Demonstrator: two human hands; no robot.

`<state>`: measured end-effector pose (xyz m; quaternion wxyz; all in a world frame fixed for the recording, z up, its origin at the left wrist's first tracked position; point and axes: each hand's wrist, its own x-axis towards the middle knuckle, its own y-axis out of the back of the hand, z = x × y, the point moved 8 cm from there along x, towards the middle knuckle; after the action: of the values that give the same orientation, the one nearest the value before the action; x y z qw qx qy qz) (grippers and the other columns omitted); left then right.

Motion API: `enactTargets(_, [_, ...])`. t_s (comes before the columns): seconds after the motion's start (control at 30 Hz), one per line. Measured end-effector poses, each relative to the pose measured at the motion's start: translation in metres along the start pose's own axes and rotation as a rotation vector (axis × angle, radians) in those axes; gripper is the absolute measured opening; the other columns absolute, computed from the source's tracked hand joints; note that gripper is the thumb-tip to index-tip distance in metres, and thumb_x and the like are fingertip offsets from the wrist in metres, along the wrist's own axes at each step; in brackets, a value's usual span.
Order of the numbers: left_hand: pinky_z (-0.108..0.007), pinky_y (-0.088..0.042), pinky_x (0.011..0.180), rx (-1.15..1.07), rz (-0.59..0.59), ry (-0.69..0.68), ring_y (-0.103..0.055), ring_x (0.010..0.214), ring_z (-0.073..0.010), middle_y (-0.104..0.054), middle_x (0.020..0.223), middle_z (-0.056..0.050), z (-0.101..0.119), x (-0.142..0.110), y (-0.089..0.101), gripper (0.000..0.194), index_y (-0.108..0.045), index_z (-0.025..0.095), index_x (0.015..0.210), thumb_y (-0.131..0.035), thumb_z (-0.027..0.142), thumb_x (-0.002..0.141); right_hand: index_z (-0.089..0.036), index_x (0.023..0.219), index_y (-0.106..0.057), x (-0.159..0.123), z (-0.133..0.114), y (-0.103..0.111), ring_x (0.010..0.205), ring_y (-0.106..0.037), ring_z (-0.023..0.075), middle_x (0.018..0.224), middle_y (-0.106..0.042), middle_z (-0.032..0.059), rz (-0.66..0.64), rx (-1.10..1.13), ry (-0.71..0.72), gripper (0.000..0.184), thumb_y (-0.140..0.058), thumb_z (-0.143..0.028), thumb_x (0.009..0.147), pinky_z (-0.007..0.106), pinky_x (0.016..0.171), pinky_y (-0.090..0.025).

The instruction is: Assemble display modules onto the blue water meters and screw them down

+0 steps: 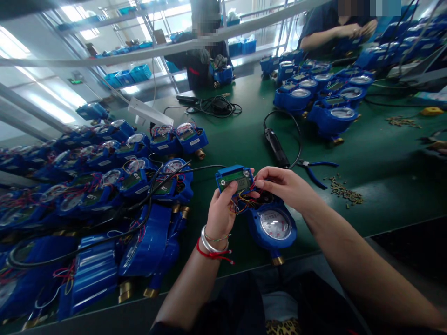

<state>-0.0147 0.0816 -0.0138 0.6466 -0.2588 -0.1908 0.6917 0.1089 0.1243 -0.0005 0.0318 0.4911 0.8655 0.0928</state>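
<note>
My left hand (224, 201) grips a blue meter display module (234, 176) with a green circuit board and a small LCD, thumb pressed on its front. Thin coloured wires (246, 201) trail from the module's lower side. At its right edge, the fingertips of my right hand (279, 184) are pinched on a red wire. Just below both hands lies a blue water meter (274, 223), its round dial facing up and a brass fitting pointing toward me. The meter's upper part is partly hidden by my hands and the wires.
Many blue water meters (153, 237) with loose wires crowd the left, crossed by a black cable. Blue-handled pliers (317, 170), a black electric screwdriver (275, 148) and small brass screws (345, 191) lie to the right. More meters (333, 114) stand beyond. Two people work across the green table (237, 135).
</note>
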Motion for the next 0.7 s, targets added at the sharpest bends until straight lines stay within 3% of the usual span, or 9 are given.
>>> enactTargets(0.33, [-0.036,-0.055,0.086,-0.006,-0.045,-0.001,-0.068,0.1,-0.0265,-0.067,0.119,-0.011,-0.002,0.001,-0.0004,0.03,-0.069,0.015,0.105,-0.063,0.033,0.081,-0.018,0.077,-0.057,0.0,-0.0081,-0.0073,0.073,-0.047,0.012,0.077,-0.053,-0.0008,-0.106,0.155,0.04,0.023,-0.062,-0.04,0.083,0.027,0.068,-0.038])
enactTargets(0.7, [-0.038,-0.055,0.086,0.013,-0.056,0.028,-0.067,0.103,-0.029,-0.066,0.12,-0.011,-0.0003,0.0012,0.0006,0.031,-0.068,0.015,0.106,-0.061,0.033,0.081,-0.019,0.086,-0.06,0.002,-0.0018,-0.0064,0.075,-0.051,0.013,0.081,-0.056,0.0,-0.09,0.057,0.015,0.024,-0.057,-0.044,0.086,0.027,0.07,-0.042])
